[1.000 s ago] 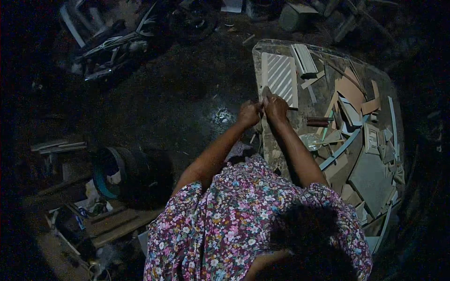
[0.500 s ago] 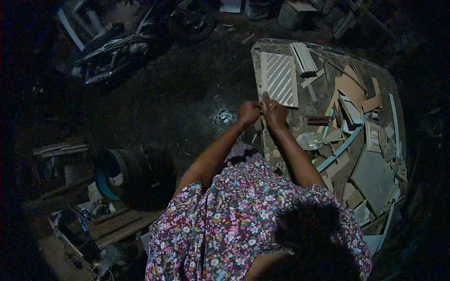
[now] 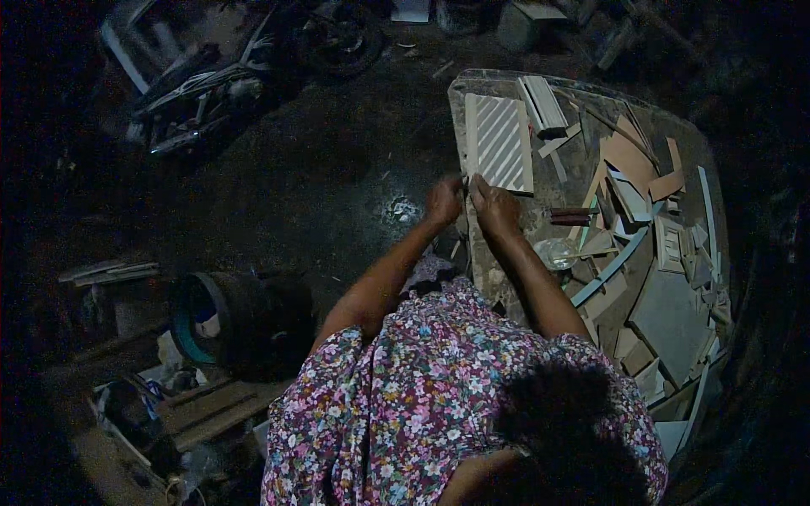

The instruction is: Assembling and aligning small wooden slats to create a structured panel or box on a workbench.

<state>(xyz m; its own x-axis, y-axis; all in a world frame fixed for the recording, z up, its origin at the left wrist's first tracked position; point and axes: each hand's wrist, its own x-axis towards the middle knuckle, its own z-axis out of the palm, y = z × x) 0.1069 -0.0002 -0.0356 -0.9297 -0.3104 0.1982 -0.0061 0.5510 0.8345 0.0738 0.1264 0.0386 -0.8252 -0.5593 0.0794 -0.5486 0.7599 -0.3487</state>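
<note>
My left hand [image 3: 445,201] is closed in a fist just off the table's left edge. A small dark bit shows at its fingertips, too small to name. My right hand [image 3: 498,208] lies over the table edge with fingers curled and thumb side up, close beside the left. Whatever its fingers hold, if anything, is hidden. Right above it lies a pale wooden panel [image 3: 499,142] with slanted light slats in a frame; the hand is at the panel's lower left corner, and I cannot tell whether it touches.
On the worn table [image 3: 484,270] are a stack of pale strips [image 3: 543,108], dark reddish sticks [image 3: 571,217], a clear round container [image 3: 557,254], a greenish board [image 3: 672,316] and several offcuts. A dark drum [image 3: 245,325] stands left; a motorcycle [image 3: 198,110] is farther off.
My right hand's extended finger has drawn back from the panel's edge and curled. The hands are slightly farther apart. The panel stays in place on the table.
</note>
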